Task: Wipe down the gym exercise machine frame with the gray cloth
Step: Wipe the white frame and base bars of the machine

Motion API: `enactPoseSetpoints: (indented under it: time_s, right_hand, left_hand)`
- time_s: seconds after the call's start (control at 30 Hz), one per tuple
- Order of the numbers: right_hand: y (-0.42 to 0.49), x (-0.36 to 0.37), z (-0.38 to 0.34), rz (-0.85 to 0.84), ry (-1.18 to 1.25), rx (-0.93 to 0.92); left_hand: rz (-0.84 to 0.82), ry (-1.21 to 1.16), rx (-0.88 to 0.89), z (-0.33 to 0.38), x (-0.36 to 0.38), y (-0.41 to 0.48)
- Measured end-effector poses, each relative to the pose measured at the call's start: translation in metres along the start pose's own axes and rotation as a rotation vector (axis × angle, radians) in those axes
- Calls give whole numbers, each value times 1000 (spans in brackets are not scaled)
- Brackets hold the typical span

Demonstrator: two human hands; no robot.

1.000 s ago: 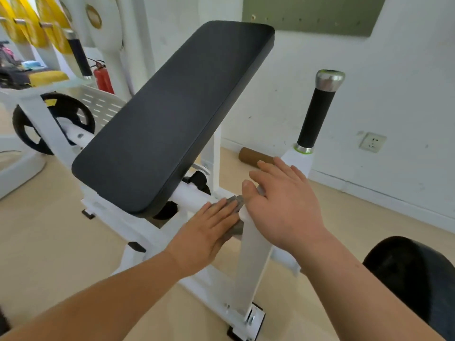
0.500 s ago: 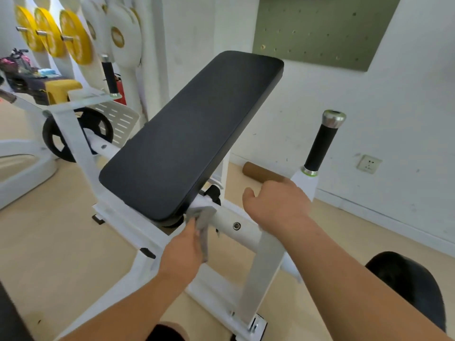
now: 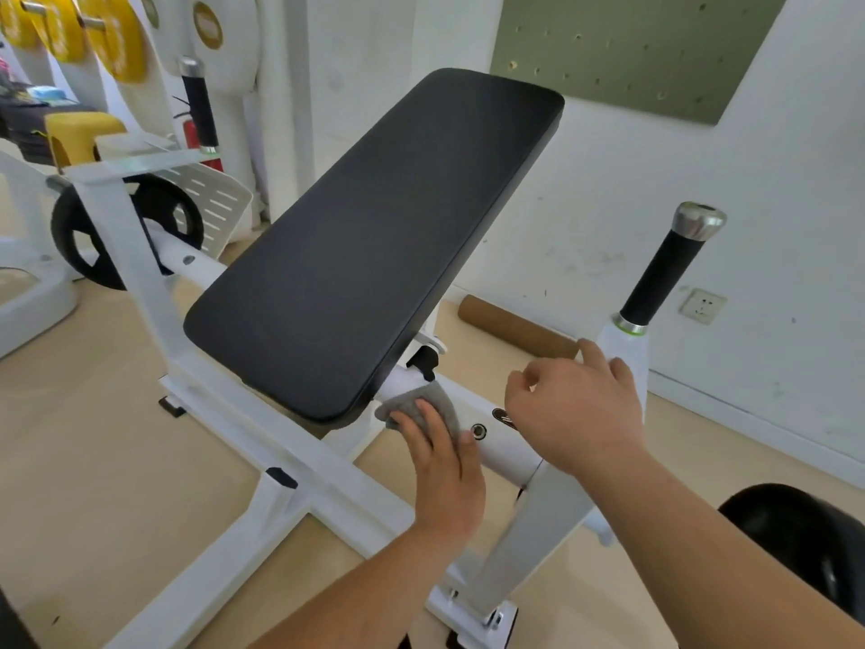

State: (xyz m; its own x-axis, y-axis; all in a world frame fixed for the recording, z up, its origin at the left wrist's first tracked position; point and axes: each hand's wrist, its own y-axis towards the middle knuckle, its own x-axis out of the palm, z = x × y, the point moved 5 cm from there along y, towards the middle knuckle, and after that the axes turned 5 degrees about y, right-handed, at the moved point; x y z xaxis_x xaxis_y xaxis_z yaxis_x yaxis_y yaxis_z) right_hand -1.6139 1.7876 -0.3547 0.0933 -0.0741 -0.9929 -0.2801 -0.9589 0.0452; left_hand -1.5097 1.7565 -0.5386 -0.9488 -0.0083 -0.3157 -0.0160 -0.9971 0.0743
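The white machine frame (image 3: 323, 461) carries a slanted black pad (image 3: 374, 241) and a black-gripped handle (image 3: 664, 274) at the right. My left hand (image 3: 442, 466) presses the gray cloth (image 3: 437, 398) with straight fingers onto the white cross tube (image 3: 508, 454), just under the pad's lower edge. The thumb lies beside the cloth near a bolt. My right hand (image 3: 578, 407) hovers over the same tube, off the frame, fingers loosely curled and holding nothing. One finger reaches toward the white base of the handle.
A brown cardboard roll (image 3: 515, 330) lies on the floor by the wall, near a wall socket (image 3: 702, 305). A black round cushion (image 3: 805, 545) sits at lower right. Yellow weight plates (image 3: 117, 44) and a black plate (image 3: 154, 213) stand at left.
My left hand has slid the cloth along the tube to under the pad and flattened on it. My right hand has let go of the frame upright and lifted.
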Motion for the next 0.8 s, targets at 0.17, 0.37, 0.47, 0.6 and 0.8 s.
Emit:
enactPoseSetpoints:
  time_s: [0.17, 0.37, 0.47, 0.6, 0.8]
  right_hand:
    - [1, 1, 0, 22, 27, 16]
    - [-2, -5, -1, 91, 90, 19]
    - [-2, -5, 0, 92, 101, 56]
    - [-3, -6, 0, 32, 101, 91]
    - [-8, -9, -2, 57, 119, 78]
  left_hand:
    - [95, 70, -92, -2, -16, 37]
    - [-1, 433, 337, -12, -7, -2]
    - [30, 630, 447, 3, -36, 44]
    - [23, 668, 447, 21, -20, 38]
    - [-359, 778, 1125, 18, -3, 6]
